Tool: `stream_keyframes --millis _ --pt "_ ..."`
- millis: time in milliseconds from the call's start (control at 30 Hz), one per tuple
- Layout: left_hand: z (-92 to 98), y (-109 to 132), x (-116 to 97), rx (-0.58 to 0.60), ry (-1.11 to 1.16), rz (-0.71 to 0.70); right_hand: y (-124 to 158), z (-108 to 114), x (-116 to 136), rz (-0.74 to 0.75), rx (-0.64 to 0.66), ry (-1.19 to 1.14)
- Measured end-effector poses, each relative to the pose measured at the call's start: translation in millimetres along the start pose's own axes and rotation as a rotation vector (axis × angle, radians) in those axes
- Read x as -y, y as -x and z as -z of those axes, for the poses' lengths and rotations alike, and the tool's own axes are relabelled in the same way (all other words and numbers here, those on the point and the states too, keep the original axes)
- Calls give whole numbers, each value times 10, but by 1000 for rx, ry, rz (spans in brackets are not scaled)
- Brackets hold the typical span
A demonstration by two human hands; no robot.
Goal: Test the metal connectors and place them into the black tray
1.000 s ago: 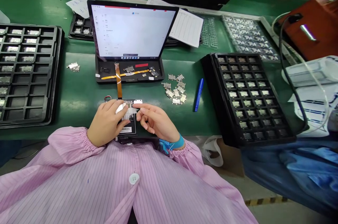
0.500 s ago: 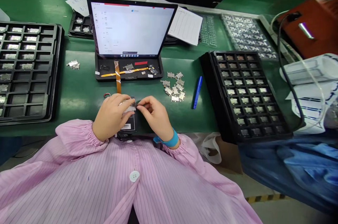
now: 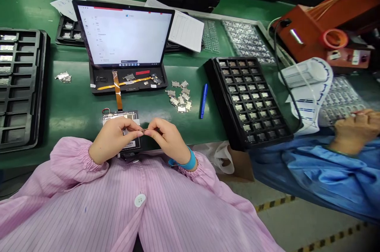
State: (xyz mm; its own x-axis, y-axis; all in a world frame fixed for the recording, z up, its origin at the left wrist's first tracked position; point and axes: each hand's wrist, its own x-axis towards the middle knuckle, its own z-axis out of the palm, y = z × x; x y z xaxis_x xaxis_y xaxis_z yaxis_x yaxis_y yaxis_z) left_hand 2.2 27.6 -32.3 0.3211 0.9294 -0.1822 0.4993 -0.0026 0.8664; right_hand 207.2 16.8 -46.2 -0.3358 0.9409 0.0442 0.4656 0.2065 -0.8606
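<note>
My left hand [image 3: 114,138] and my right hand [image 3: 164,137] meet fingertip to fingertip at the table's near edge. Both are pinched on one small dark part [image 3: 143,129] that is too small to name. Under and just behind my left hand lies a black circuit module [image 3: 122,118] with a barcode label. An orange flex cable [image 3: 118,94] runs from it up to the black fixture [image 3: 127,80] that props up a lit tablet screen [image 3: 124,36]. A blue wrist strap [image 3: 185,163] circles my right wrist.
Loose metal parts [image 3: 179,97] and a blue pen [image 3: 203,99] lie right of the fixture. Black compartment trays stand at the right [image 3: 247,101] and the left [image 3: 20,86]. A co-worker's hand [image 3: 353,129] in a blue sleeve works at the far right. Papers [image 3: 185,30] lie behind.
Both hands have lifted off the module and drawn toward me, pinching a small part between them. The view has swung right, bringing in the co-worker's hand.
</note>
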Motion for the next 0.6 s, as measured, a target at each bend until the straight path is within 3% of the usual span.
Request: stream_keyframes --millis 133,300,500,600 --pt "10 -41 -8 -79 -5 41 -1 138 -29 -58 -150 5" --pt "-66 -77 -103 28 50 -10 -11 95 39 -31 96 23" --pt "-61 -66 -132 126 81 38 41 28 28 -19 91 32" --pt "-10 -71 -107 85 55 31 79 126 -49 -22 29 55"
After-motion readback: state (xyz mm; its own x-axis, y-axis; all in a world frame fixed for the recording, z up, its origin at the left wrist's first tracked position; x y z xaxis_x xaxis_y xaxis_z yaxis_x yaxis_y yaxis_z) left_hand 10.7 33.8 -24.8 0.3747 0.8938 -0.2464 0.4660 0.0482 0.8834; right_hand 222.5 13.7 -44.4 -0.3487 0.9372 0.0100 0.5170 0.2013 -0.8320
